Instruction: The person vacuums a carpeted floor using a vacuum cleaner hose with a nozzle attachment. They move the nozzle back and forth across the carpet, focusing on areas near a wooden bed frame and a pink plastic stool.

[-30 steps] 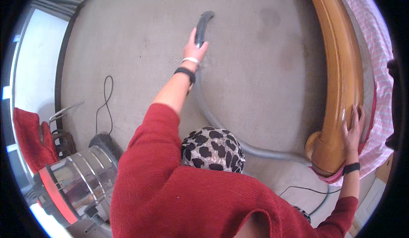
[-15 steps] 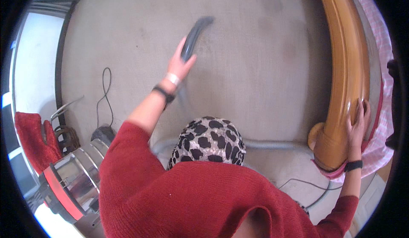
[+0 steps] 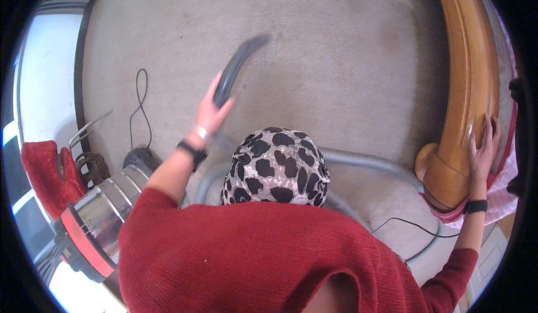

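My left hand (image 3: 212, 111) is closed round a dark, curved vacuum cleaner tube (image 3: 231, 72). The tube's far end is smeared by motion, low over or on the grey-beige carpet (image 3: 314, 77), and I cannot tell if it touches. A grey ribbed hose (image 3: 358, 157) curves over the floor by my knees, partly hidden by my body. At the right, my right hand (image 3: 485, 149) lies with fingers apart on the polished wooden rail (image 3: 468, 60) of what looks like a bed, holding nothing.
At the lower left stands a canister vacuum cleaner (image 3: 106, 206) with a red band, a red fluffy cloth (image 3: 45, 173) beside it. A looped dark cord (image 3: 140, 100) lies on the carpet. Pink checked fabric (image 3: 501, 201) hangs beyond the rail, which ends in a rounded wooden knob (image 3: 426, 160).
My left hand has drawn the tube back toward me and to the left. The right hand stays on the rail. The view has shifted slightly, and more of the hose shows.
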Demonstrator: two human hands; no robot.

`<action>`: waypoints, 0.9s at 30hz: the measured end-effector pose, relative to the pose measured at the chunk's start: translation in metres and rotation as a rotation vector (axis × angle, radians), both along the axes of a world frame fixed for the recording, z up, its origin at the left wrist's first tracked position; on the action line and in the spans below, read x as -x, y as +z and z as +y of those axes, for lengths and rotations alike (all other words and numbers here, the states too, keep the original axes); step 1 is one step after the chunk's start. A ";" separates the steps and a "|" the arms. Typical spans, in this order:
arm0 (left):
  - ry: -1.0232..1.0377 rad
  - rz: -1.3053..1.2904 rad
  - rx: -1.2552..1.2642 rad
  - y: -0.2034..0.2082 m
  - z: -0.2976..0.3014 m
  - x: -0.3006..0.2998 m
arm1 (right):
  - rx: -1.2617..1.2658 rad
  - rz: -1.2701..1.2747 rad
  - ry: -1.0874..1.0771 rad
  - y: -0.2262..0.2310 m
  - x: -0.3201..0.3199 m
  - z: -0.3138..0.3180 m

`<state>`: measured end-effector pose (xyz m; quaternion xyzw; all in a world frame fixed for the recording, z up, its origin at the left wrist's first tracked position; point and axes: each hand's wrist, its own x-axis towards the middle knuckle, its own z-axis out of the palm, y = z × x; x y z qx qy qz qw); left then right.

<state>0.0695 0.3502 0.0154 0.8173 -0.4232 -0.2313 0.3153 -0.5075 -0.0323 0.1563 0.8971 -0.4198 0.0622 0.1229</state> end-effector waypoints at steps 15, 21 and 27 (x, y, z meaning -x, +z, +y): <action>-0.111 0.210 -0.239 0.034 0.032 0.001 | -0.039 -0.059 0.007 -0.002 0.005 -0.002; -0.131 0.080 0.151 -0.057 -0.148 0.017 | -0.052 -0.095 0.003 -0.010 0.012 -0.007; -0.250 -0.055 -0.097 -0.001 -0.037 0.023 | -0.018 -0.058 0.013 -0.008 0.015 -0.003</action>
